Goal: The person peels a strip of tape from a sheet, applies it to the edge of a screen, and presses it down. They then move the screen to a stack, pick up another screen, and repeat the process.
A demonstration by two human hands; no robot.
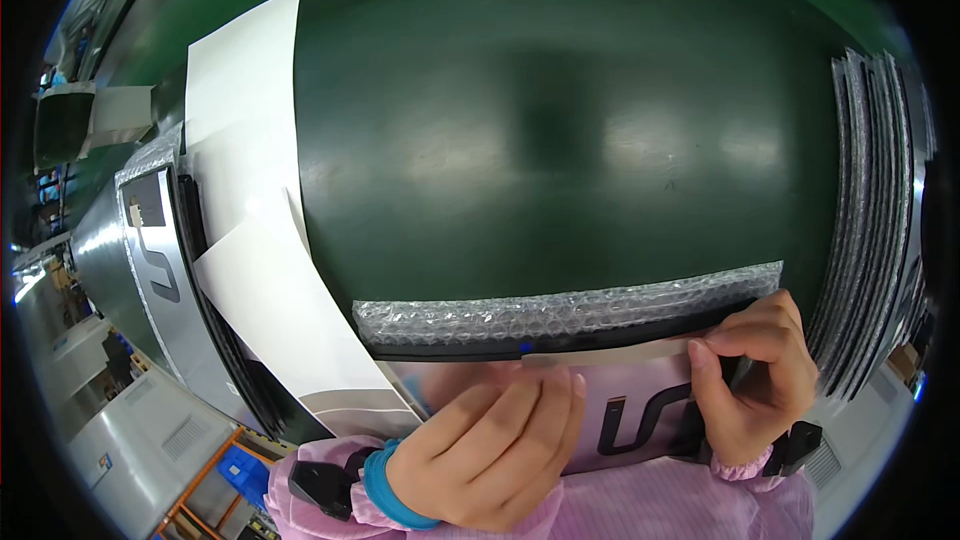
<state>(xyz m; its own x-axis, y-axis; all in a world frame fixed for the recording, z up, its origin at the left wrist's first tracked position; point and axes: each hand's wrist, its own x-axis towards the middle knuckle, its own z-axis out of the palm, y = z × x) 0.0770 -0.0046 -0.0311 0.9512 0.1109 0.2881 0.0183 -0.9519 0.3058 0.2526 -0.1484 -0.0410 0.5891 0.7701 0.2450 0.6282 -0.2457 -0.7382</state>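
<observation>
Lower centre of frame: left hand [490,450] presses flat on thin pale strip [610,357] while right hand [755,385] pinches its end over bubble-wrapped panel [560,315] on green surface [560,120]; strip looks light, floppy, best gripped at ends.

Both forearms enter from near edge, pink sleeves. Left hand [495,455] near centre, knuckles up, fingers curled and pressed flat. Right hand [755,380] to its right, thumb and forefinger pinched together, remaining fingers curled.
</observation>
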